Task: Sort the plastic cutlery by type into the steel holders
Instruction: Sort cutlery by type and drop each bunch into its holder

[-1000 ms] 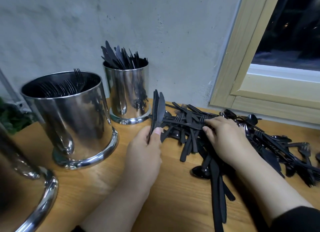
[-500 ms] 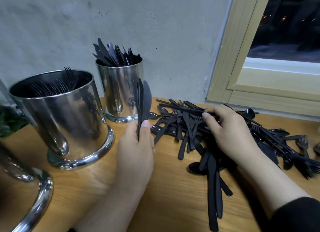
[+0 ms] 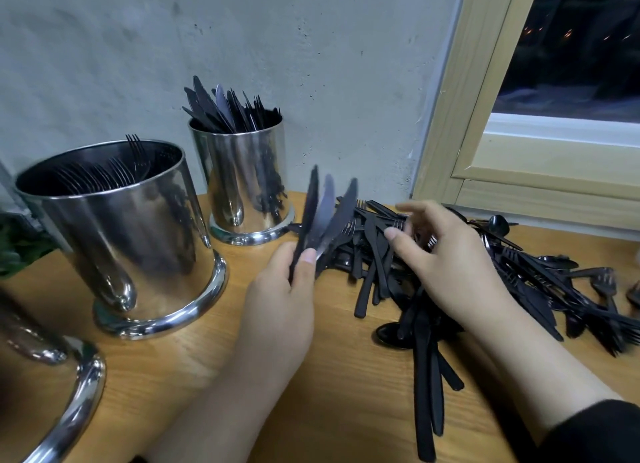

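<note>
My left hand point(image 3: 280, 300) grips three black plastic knives point(image 3: 323, 217) by their handles, blades fanned upward. My right hand point(image 3: 446, 258) hovers over the heap of black plastic cutlery point(image 3: 408, 289) on the wooden table, fingers spread and loosely bent, holding nothing that I can see. A steel holder point(image 3: 242, 182) at the back by the wall is full of knives. A wider steel holder point(image 3: 121, 227) to its left contains forks. Part of a third steel holder point(image 3: 65, 407) shows at the lower left corner; its contents are hidden.
The heap of knives, forks and spoons spreads rightward along the table point(image 3: 311, 410) under a wooden window frame point(image 3: 519, 172). A grey wall runs behind the holders. Green leaves point(image 3: 17, 244) show at the far left edge.
A third knife has joined the two in my left hand, now fanned out. My right hand has lifted off the heap and spread its fingers.
</note>
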Demonstrator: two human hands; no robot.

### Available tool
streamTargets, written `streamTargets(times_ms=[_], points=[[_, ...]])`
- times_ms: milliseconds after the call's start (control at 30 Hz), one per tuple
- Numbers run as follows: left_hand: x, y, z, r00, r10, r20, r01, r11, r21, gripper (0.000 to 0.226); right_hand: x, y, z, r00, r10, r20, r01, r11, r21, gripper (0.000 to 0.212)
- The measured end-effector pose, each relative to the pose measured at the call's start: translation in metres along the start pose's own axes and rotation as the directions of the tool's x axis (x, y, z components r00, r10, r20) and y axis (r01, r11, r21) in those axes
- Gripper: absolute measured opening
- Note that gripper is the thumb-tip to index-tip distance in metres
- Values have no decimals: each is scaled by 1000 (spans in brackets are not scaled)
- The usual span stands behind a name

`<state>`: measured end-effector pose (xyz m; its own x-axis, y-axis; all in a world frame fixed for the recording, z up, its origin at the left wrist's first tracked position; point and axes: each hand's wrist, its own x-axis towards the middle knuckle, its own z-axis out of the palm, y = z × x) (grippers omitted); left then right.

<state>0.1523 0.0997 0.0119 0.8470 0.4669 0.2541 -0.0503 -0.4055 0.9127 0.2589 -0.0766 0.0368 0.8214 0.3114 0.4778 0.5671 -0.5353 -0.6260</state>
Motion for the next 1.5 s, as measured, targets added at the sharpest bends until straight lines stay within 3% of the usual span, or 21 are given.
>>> streamTargets(times_ms=[133, 333, 467, 600, 800, 900, 1033, 1300, 1500], points=[[2, 1, 3, 973, -226, -37, 203, 927, -314, 27, 0, 4, 9, 979, 55, 198, 23, 930, -368, 46], [1, 1, 4, 971, -235, -47, 199, 901, -385, 24, -2, 1, 20, 960, 71, 272, 75, 868, -491, 45], [2, 0, 3, 961, -265, -76, 204, 867, -454, 14, -3, -5, 21, 966, 91, 241, 36, 879, -475, 39], [4, -5, 4, 958, -280, -59, 225, 865, -448, 19, -3, -7, 19, 964, 128, 232, -16, 902, -432, 46], [4, -3, 2, 956, -292, -2, 246, 808, -535, 33, -4, -10, 15, 995, 84, 56, -76, 989, -123, 43], [6, -4, 3, 953, -298, 48, 263, 743, -615, 41, -7, -15, 16, 999, 47, -17, -47, 998, 38, 40], [5, -5, 5, 951, -303, 67, 267, 688, -675, 40, -18, -32, 22, 996, -65, -65, 73, 990, 122, 36], [3, 3, 7, 938, -342, 52, 297, 720, -627, 34, -42, -59, 53, 966, -241, -92, 237, 970, -46, 41], [-3, 4, 13, 937, -326, 124, 325, 684, -653, 39, -54, -71, 62, 957, -286, 48, 290, 944, -155, 25]])
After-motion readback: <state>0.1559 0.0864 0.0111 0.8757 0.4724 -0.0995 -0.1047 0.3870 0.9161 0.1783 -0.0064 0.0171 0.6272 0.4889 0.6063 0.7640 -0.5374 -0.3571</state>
